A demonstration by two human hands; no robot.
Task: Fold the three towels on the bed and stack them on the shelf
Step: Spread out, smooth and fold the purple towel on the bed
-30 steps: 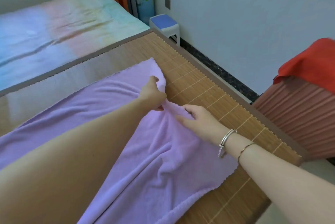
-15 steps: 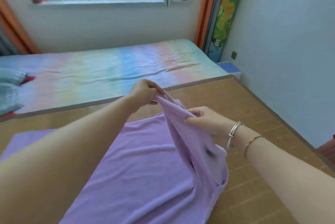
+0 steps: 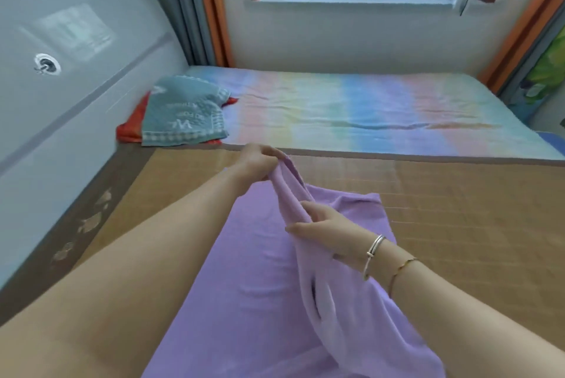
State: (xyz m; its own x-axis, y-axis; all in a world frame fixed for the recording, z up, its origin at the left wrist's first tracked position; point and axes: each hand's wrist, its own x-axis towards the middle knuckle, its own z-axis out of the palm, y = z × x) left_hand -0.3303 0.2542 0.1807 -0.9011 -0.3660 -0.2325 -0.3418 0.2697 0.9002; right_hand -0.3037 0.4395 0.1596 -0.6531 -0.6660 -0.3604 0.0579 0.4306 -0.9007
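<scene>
The left hand (image 3: 258, 163) pinches a raised corner of the purple towel (image 3: 260, 270), fingers curled around the fabric. The right hand (image 3: 328, 229) grips the same lifted fold lower down, thumb and fingers closed on it. The rest of the towel lies spread on the bamboo mat (image 3: 458, 209) covering the near part of the bed. A teal towel (image 3: 183, 114) rests on a red towel (image 3: 130, 130) at the far left, on the striped sheet (image 3: 367, 108).
</scene>
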